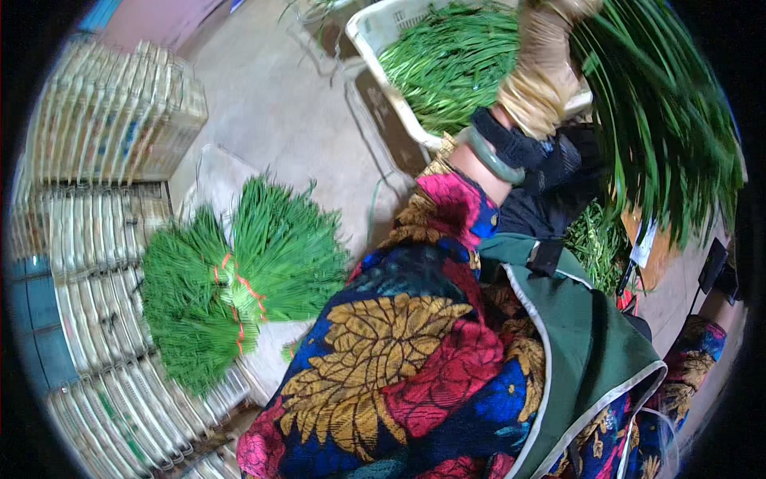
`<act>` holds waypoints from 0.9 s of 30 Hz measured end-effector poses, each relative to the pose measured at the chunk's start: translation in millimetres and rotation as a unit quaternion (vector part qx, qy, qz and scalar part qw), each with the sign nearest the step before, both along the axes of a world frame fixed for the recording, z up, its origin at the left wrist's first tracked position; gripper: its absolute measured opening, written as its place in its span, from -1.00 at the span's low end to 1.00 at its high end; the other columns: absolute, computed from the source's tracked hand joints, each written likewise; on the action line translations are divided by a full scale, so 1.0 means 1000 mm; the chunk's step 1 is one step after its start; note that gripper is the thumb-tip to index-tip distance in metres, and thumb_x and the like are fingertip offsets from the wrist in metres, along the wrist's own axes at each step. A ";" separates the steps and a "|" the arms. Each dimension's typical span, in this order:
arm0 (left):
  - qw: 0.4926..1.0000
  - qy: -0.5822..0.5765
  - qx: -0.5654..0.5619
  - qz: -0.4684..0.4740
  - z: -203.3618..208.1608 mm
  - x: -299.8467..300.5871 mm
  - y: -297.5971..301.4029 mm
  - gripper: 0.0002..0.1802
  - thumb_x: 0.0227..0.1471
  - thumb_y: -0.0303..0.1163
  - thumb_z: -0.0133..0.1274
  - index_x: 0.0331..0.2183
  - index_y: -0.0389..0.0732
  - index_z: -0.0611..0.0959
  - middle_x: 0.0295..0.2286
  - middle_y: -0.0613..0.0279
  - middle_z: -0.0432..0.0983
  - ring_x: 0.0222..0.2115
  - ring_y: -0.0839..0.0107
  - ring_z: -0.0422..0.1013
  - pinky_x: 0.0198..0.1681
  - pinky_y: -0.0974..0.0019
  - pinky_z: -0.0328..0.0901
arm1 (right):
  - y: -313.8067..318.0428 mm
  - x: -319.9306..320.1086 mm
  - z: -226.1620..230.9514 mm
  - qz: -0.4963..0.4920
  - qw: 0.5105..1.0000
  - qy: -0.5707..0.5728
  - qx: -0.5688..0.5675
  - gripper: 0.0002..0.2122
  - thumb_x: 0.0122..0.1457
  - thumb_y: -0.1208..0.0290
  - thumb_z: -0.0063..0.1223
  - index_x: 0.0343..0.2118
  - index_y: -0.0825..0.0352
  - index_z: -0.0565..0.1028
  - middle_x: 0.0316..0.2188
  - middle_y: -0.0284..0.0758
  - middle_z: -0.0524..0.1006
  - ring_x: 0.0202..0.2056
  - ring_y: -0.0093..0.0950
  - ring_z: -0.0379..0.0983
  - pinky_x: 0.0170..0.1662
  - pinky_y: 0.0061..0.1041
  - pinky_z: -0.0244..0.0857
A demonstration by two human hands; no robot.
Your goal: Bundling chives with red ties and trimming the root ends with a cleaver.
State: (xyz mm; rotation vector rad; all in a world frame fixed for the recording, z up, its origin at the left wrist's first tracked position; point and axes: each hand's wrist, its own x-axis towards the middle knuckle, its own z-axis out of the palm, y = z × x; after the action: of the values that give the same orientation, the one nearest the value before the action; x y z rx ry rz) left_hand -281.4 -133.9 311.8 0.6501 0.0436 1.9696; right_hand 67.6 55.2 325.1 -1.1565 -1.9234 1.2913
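Note:
My left hand [550,68], in a tan glove with a pale bangle at the wrist, reaches up to the top edge. Its fingers are closed on a bunch of garlic chives [654,120], whose long green leaves hang down at the right. Below and behind the glove is a white plastic crate [408,132] filled with loose chives [451,68]. At the far right rim my right hand [724,310] shows only as a strip of wrist beside a dark object; its fingers cannot be made out. Chive bundles [287,247] with red ties lie at the left.
Stacked whitish plastic crates [112,120] line the left side, with more crates [120,407] below. More greens [594,247] lie beyond my green apron [598,335], beside an orange-brown board [658,263] and a slim pale tool with a dark handle [641,251]. Grey floor [271,96] stretches between.

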 end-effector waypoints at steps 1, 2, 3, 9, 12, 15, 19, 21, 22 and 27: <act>1.000 -0.004 -0.005 0.020 0.017 -0.025 -0.007 -0.59 -0.10 -0.42 0.13 -0.13 -0.23 0.50 -0.32 0.22 0.53 -0.37 0.29 0.47 -0.20 0.16 0.40 | 0.028 0.016 -0.005 -0.007 1.000 0.011 -0.018 -0.45 0.11 0.19 0.00 0.12 0.41 0.28 -0.06 -0.22 0.45 -0.02 -0.44 0.35 0.06 -0.48 0.19; 0.999 -0.010 -0.011 0.039 0.019 -0.043 -0.018 -0.58 -0.09 -0.40 0.14 -0.12 -0.22 0.50 -0.32 0.21 0.53 -0.36 0.28 0.46 -0.18 0.15 0.40 | 0.049 0.035 -0.023 -0.013 0.999 0.018 -0.038 -0.45 0.13 0.17 -0.02 0.12 0.41 0.28 -0.05 -0.23 0.45 -0.01 -0.44 0.35 0.07 -0.48 0.18; 0.998 -0.026 -0.021 0.058 0.009 -0.066 -0.029 -0.58 -0.09 -0.37 0.14 -0.12 -0.22 0.50 -0.31 0.20 0.53 -0.34 0.27 0.46 -0.17 0.14 0.39 | 0.072 0.050 -0.042 -0.019 0.998 0.012 -0.056 -0.46 0.16 0.15 -0.04 0.12 0.41 0.28 -0.04 -0.23 0.44 0.00 -0.44 0.34 0.08 -0.48 0.17; 0.975 -0.069 -0.090 0.190 -0.012 -0.167 -0.119 -0.51 -0.07 -0.21 0.16 -0.09 -0.20 0.49 -0.26 0.16 0.52 -0.26 0.20 0.43 -0.09 0.08 0.35 | 0.083 0.108 -0.118 -0.022 0.983 -0.011 -0.181 -0.52 0.23 0.16 -0.08 0.11 0.38 0.30 0.01 -0.25 0.42 0.01 -0.45 0.37 0.01 -0.55 0.23; 0.913 -0.081 -0.158 0.369 -0.041 -0.216 -0.179 -0.53 -0.11 -0.27 0.19 -0.12 -0.20 0.51 -0.14 0.21 0.48 -0.13 0.22 0.39 0.03 0.08 0.30 | 0.071 0.098 -0.141 -0.054 0.973 -0.014 -0.226 -0.57 0.25 0.21 -0.10 0.09 0.39 0.32 -0.01 -0.24 0.43 -0.04 -0.45 0.42 -0.10 -0.63 0.29; 0.865 -0.128 -0.262 0.408 -0.068 -0.214 -0.210 -0.45 -0.11 -0.10 0.18 -0.09 -0.17 0.50 -0.11 0.15 0.44 -0.12 0.22 0.36 0.00 0.10 0.30 | 0.085 0.119 -0.138 -0.081 0.966 -0.026 -0.244 -0.61 0.26 0.21 -0.13 0.09 0.27 0.35 -0.07 -0.33 0.48 -0.08 -0.51 0.43 -0.12 -0.68 0.27; 0.785 -0.134 -0.313 0.518 -0.108 -0.228 -0.278 -0.38 -0.06 0.02 0.09 -0.06 -0.22 0.48 -0.05 0.14 0.40 -0.05 0.17 0.30 0.06 0.07 0.22 | 0.083 0.097 -0.147 -0.064 0.966 -0.056 -0.243 -0.61 0.26 0.20 -0.13 0.09 0.27 0.35 -0.10 -0.32 0.49 -0.10 -0.51 0.44 -0.14 -0.69 0.27; 0.761 -0.171 -0.331 0.531 -0.123 -0.218 -0.301 -0.36 -0.04 0.04 0.06 -0.05 -0.23 0.47 -0.04 0.15 0.40 -0.04 0.16 0.30 0.07 0.07 0.20 | 0.082 0.091 -0.144 -0.044 0.966 -0.058 -0.247 -0.60 0.25 0.20 -0.11 0.09 0.27 0.35 -0.11 -0.33 0.49 -0.10 -0.50 0.45 -0.14 -0.68 0.27; 0.768 -0.176 -0.324 0.524 -0.131 -0.222 -0.326 -0.35 -0.04 0.07 0.05 -0.05 -0.22 0.47 -0.03 0.15 0.40 -0.05 0.15 0.30 0.07 0.06 0.19 | 0.081 0.078 -0.142 -0.040 0.966 -0.074 -0.244 -0.60 0.24 0.19 -0.09 0.09 0.27 0.35 -0.11 -0.32 0.49 -0.11 -0.50 0.45 -0.14 -0.68 0.27; 0.731 -0.178 -0.344 0.562 -0.133 -0.234 -0.383 -0.31 -0.03 0.10 0.01 0.02 -0.19 0.43 0.00 0.14 0.37 -0.02 0.10 0.28 0.10 0.01 0.16 | 0.066 0.048 -0.131 -0.041 0.963 -0.156 -0.218 -0.61 0.22 0.21 -0.06 0.06 0.25 0.38 -0.10 -0.33 0.51 -0.16 -0.51 0.49 -0.18 -0.63 0.28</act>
State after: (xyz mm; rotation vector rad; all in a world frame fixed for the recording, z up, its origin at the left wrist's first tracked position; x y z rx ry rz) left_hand -515.8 -516.7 178.8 -0.4175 1.1112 2.8900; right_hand 116.0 121.6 194.0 -1.7301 -1.8222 1.6159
